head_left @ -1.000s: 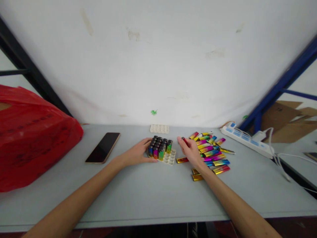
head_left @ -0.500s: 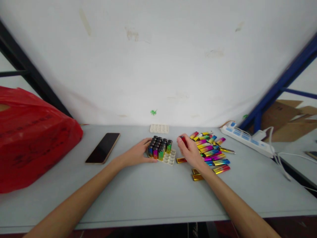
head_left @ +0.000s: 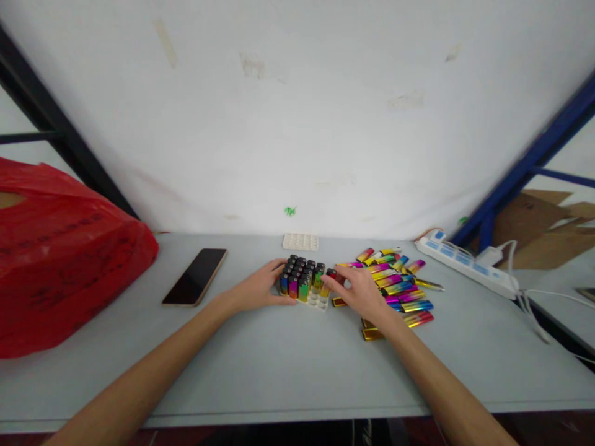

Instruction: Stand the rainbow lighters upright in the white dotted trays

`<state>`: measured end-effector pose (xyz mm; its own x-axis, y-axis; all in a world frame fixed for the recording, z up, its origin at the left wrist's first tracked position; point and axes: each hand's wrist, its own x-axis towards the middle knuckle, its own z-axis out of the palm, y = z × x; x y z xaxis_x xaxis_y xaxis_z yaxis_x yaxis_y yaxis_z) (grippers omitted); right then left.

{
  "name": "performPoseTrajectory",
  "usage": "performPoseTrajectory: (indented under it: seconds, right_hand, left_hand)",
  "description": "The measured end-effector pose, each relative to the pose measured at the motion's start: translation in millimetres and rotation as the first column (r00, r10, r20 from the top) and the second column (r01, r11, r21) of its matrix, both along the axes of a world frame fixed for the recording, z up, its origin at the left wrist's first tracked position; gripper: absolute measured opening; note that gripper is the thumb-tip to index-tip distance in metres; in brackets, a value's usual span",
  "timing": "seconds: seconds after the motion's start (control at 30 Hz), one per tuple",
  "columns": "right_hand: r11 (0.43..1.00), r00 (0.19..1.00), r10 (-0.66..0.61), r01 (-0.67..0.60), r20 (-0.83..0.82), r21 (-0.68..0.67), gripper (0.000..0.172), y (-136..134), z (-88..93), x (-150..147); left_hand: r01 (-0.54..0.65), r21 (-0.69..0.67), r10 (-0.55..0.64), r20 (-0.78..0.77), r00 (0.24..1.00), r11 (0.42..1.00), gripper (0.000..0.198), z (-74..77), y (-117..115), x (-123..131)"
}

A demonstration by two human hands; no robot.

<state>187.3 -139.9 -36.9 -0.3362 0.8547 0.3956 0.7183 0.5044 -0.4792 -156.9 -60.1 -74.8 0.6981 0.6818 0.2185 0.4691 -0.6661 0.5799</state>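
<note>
A white tray (head_left: 317,301) with round cups stands mid-table, and several upright lighters (head_left: 300,267) with black tops and shiny coloured bodies fill its left and middle. My left hand (head_left: 260,286) curves around the tray's left end, thumb along the near side and fingers behind, against the outer lighters. At the tray's right side my right hand (head_left: 360,290) pinches an upright lighter (head_left: 325,288) with a red and yellow body, its base over the cups; whether it is seated I cannot tell. A pile of loose lighters (head_left: 395,285) lies beside and behind my right hand.
A second white tray (head_left: 300,241) lies near the wall. To the left are a phone (head_left: 195,277) and a large red plastic bag (head_left: 69,260). A white power strip (head_left: 467,263) with cables lies at the right, near a blue post (head_left: 530,158) and cardboard (head_left: 534,223).
My right hand has moved left and down from above the table to the tray's right side, bringing the lighter upright over the cups. My left hand stays at the tray.
</note>
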Motion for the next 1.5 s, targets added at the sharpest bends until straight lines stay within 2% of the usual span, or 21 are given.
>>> performPoseTrajectory:
  seconds: [0.1, 0.23, 0.33, 0.47, 0.57, 0.63, 0.73, 0.9, 1.03, 1.1, 1.2, 1.33, 1.4, 1.5]
  right_hand:
    - [0.999, 0.999, -0.005, 0.007, 0.053, -0.031, 0.040, -0.3, -0.6, -3.7]
    - [0.998, 0.973, -0.014, 0.027, 0.232, -0.053, 0.036, -0.8, 0.4, -7.8]
    - [0.999, 0.955, -0.020, 0.031, 0.295, -0.032, 0.038, -1.4, 1.8, -10.3]
    - [0.996, 0.957, -0.093, 0.085, 0.274, 0.041, 0.050, -1.7, 0.0, -15.7]
    - [0.997, 0.975, -0.067, 0.058, 0.211, 0.047, 0.061, -0.4, -2.8, -16.4]
    - [0.998, 0.983, -0.041, 0.034, 0.181, 0.045, 0.062, 2.0, -3.4, -11.8]
    - [0.994, 0.978, -0.096, 0.085, 0.183, 0.069, 0.051, 8.0, -1.7, 4.2]
    - [0.949, 0.894, -0.314, 0.308, 0.320, 0.070, 0.012, 14.8, -1.9, 44.1]
    - [0.921, 0.836, -0.357, 0.389, 0.418, 0.008, 0.017, 15.9, -8.1, 66.5]
    - [0.924, 0.839, -0.341, 0.383, 0.424, -0.017, 0.012, 18.2, -10.1, 70.5]
    - [0.951, 0.895, -0.275, 0.308, 0.350, -0.040, 0.008, 23.6, -9.7, 70.6]
    - [0.979, 0.979, -0.195, 0.198, 0.052, -0.056, 0.013, 27.8, -4.6, 66.4]
    - [0.979, 0.975, -0.175, 0.158, -0.140, -0.126, 0.027, 26.4, -2.4, 61.7]
    - [0.956, 0.888, -0.157, 0.026, -0.432, -0.293, 0.056, 21.3, -0.9, 49.2]
  left_hand:
    - [-0.014, -0.023, 0.014, -0.003, 1.000, 1.000, 0.098, -0.7, 0.2, -0.1]
    - [-0.017, -0.052, 0.017, -0.002, 1.000, 0.999, 0.103, -0.7, 0.5, 0.3]
    - [-0.016, -0.048, 0.016, 0.004, 1.000, 0.999, 0.101, -0.1, 0.5, 0.8]
    - [-0.022, -0.037, 0.023, 0.008, 1.000, 0.999, 0.101, 0.6, -0.1, 0.7]
    - [-0.009, -0.038, 0.009, 0.006, 1.000, 0.999, 0.099, 1.3, -0.8, 0.3]
    - [-0.014, -0.034, 0.014, -0.005, 1.000, 0.999, 0.100, 1.8, -1.1, 0.3]
    - [-0.018, -0.040, 0.017, -0.018, 1.000, 0.999, 0.104, 2.3, -1.5, 0.5]
    - [-0.023, -0.057, 0.021, -0.037, 0.999, 0.998, 0.109, 3.1, -1.9, 0.7]
    - [-0.029, -0.021, 0.028, -0.038, 0.999, 0.999, 0.106, 1.9, -1.4, -0.2]
    - [-0.033, -0.005, 0.033, -0.034, 0.999, 0.999, 0.106, 0.9, -0.8, -0.6]
    - [-0.034, -0.019, 0.033, -0.038, 0.999, 0.999, 0.109, 0.0, 0.0, -0.8]
    - [-0.026, -0.034, 0.025, -0.033, 0.999, 0.999, 0.109, 0.8, 0.0, -0.4]
    - [-0.022, -0.024, 0.021, -0.022, 1.000, 0.999, 0.104, 1.3, -0.2, 0.2]
    - [-0.028, -0.019, 0.027, -0.015, 1.000, 0.999, 0.103, 2.2, -0.7, 1.5]
